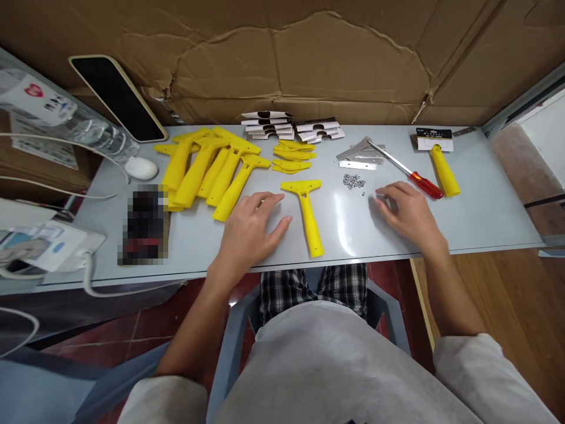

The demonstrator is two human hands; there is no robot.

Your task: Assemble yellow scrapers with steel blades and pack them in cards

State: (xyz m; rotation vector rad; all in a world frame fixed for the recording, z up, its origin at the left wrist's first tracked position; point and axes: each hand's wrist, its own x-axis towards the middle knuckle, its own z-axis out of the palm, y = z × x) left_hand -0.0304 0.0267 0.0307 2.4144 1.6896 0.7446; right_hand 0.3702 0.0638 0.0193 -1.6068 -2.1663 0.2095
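Observation:
A yellow T-shaped scraper handle (311, 224) lies alone on the grey table, its crosspiece away from me. Just left of it rests my left hand (253, 227), fingers apart and holding nothing. My right hand (406, 212) is over the right part of the table, also open, its fingertips close to a small heap of screws (353, 181). Beyond that hand lies a screwdriver (424, 183) with a red handle, its shaft tip over several flat metal blades (359, 153). A pile of more yellow scraper handles (207, 165) sits to the left.
Thin yellow strips (292, 156) and folded card labels (269, 125) lie at the back. A scraper with a card (444, 168) sits far right. On the left are a phone (119, 97), a bottle (79, 121), a white mouse (141, 168) and cables. Cardboard (282, 59) stands behind.

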